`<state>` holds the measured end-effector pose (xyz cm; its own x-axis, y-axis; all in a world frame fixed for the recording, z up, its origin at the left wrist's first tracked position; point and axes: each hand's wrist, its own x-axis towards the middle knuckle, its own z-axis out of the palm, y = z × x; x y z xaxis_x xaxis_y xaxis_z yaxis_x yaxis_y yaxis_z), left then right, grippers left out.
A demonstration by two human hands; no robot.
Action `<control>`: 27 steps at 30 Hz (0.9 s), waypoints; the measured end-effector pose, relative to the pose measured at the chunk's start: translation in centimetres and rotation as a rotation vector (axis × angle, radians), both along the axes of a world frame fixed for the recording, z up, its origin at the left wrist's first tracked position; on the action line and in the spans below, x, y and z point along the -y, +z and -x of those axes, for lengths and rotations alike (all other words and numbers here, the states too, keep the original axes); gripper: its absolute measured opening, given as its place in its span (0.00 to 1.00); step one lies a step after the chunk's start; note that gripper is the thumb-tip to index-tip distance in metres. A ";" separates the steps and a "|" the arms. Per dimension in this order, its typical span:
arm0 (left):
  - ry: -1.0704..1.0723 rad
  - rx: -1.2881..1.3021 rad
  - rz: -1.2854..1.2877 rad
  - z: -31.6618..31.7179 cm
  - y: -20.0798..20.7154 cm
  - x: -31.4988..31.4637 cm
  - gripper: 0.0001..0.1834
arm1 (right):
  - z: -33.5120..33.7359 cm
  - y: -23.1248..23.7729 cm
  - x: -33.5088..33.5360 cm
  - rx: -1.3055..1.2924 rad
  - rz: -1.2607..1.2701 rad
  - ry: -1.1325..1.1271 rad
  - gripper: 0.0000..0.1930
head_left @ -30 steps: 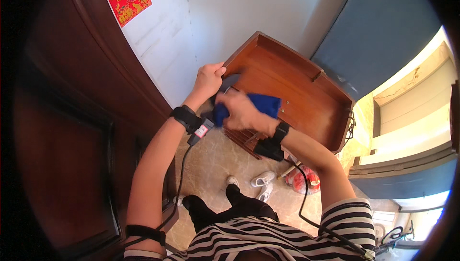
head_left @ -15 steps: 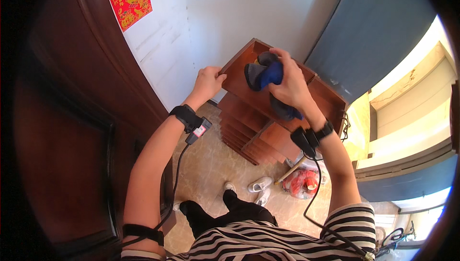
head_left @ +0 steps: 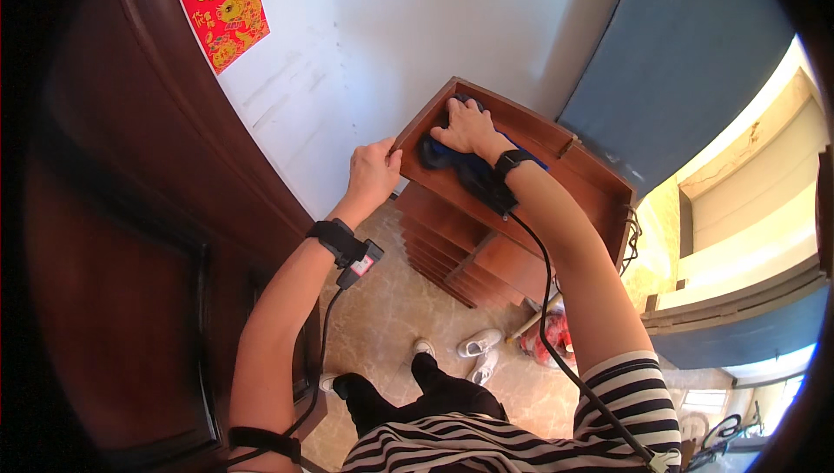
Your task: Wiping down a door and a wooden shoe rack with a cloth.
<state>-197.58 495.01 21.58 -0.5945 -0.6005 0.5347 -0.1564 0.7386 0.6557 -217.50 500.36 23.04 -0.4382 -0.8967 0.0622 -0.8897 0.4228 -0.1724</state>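
My left hand (head_left: 374, 176) is closed on the left rim of a brown wooden cabinet (head_left: 512, 204), its thumb near the top edge. Inside the recessed, tray-like top, my right hand (head_left: 470, 128) presses down on a soft blue and dark grey bundle (head_left: 441, 154) that looks like gloves. The fingers are bent over the bundle's far part and hide much of it. Some of the bundle lies under my right wrist, where a black strapped device also covers it.
Slatted shelves (head_left: 443, 251) run down the cabinet's front. White shoes (head_left: 479, 343) and a red plastic-wrapped bundle (head_left: 556, 338) are on the floor. A dark wooden door (head_left: 122, 299) stands at left, and a blue-grey panel (head_left: 669, 65) rises behind right. Cables trail from both wrists.
My right hand has lowered the blue and dark grey bundle into the far left part of the cabinet top. My left hand keeps its hold on the rim.
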 end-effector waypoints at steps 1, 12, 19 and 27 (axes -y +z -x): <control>-0.003 0.000 -0.001 0.0 0.0 0.1 0.05 | 0.0 0.2 0.2 -0.011 -0.018 -0.002 0.37; -0.001 0.111 -0.023 -0.6 -0.4 0.1 0.09 | -1.1 0.0 -1.3 0.395 0.835 -0.103 0.17; 0.014 0.016 0.005 -0.5 -0.3 -0.3 0.09 | -3.0 -1.7 1.3 0.491 0.948 -0.122 0.20; 0.043 0.071 -0.011 -0.5 0.0 -0.4 0.09 | -1.8 -1.0 0.8 0.438 0.682 -0.227 0.25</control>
<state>-197.07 495.41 21.54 -0.6044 -0.6316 0.4856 -0.2337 0.7233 0.6498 -215.65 499.57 22.02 -0.7139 -0.6116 0.3411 -0.5892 0.2612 -0.7646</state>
